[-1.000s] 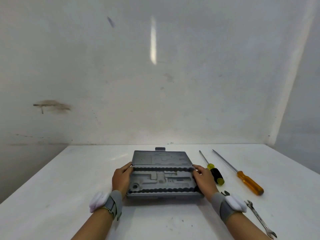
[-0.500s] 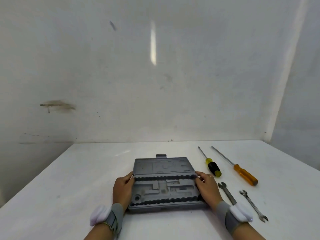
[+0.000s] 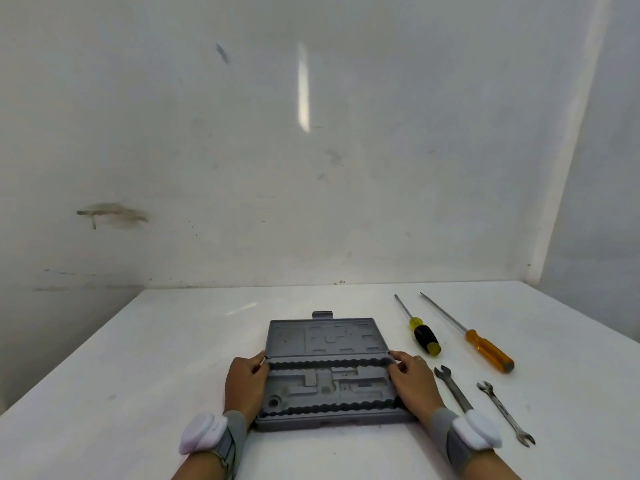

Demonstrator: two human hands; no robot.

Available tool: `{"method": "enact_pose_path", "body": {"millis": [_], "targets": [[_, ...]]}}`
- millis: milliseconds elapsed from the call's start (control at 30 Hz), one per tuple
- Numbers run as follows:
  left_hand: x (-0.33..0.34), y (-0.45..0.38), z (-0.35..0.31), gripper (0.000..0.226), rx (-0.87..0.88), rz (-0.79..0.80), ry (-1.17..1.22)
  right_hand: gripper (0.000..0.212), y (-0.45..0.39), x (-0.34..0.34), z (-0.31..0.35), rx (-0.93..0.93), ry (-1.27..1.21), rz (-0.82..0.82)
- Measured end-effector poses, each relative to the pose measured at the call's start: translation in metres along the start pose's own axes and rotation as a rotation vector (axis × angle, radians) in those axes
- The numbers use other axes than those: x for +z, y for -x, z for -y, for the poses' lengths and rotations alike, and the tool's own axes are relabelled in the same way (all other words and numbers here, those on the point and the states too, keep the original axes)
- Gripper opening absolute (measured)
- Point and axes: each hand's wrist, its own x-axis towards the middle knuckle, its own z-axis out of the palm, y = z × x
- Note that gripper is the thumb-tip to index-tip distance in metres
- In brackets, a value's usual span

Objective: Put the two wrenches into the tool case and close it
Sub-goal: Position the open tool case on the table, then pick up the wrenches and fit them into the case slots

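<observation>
The grey moulded plastic tool case (image 3: 329, 372) lies wide open and flat on the white desk (image 3: 138, 393), its lid laid back toward the wall with a small latch tab poking out at the far edge, and its near tray showing bare recesses between two scalloped strips. The left hand (image 3: 246, 384) is planted against the case's left side, its fingers (image 3: 258, 361) pressed together and curled onto the edge right at the hinge line. Over on the other side the right hand (image 3: 412, 384) mirrors it, fingers (image 3: 401, 360) bunched close and touching the right end of the hinge line, palm lying along the tray's side. Each wrist wears a grey band carrying a white pod. Both wrenches sit out on the desk to the right of the case: the darker steel open-end wrench (image 3: 452, 388) lies just beside the right hand, its near end hidden behind the wrist pod, and the brighter steel double open-end wrench (image 3: 504, 412) lies a little further right, roughly parallel and apart from it. Beyond them rest a screwdriver with a black and yellow handle (image 3: 424, 339) and a long screwdriver with a clear orange handle (image 3: 486, 349), both angled with shafts pointing toward the wall.
</observation>
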Motion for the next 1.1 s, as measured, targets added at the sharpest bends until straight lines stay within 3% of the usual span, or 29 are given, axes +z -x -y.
{"method": "enact_pose_path", "body": {"millis": [533,633,767,933,1100], "targets": [[0.001,-0.004,-0.005,0.039,-0.101,0.018,0.004,0.042,0.014,-0.01,0.009,0.057,-0.079,0.035],[-0.002,-0.013,-0.013,0.042,-0.187,-0.036,0.027,0.031,0.02,-0.022,0.012,0.04,-0.154,0.006],[0.008,-0.022,-0.044,0.037,-0.084,-0.057,0.016,0.021,0.018,-0.046,0.003,0.013,-0.129,-0.08],[0.055,-0.005,-0.094,0.021,0.133,0.031,-0.014,0.02,0.016,-0.087,-0.018,0.093,-0.107,-0.165],[0.117,0.025,-0.127,0.02,0.172,0.322,0.029,0.018,0.018,-0.117,-0.043,0.164,-0.016,-0.203]]}}
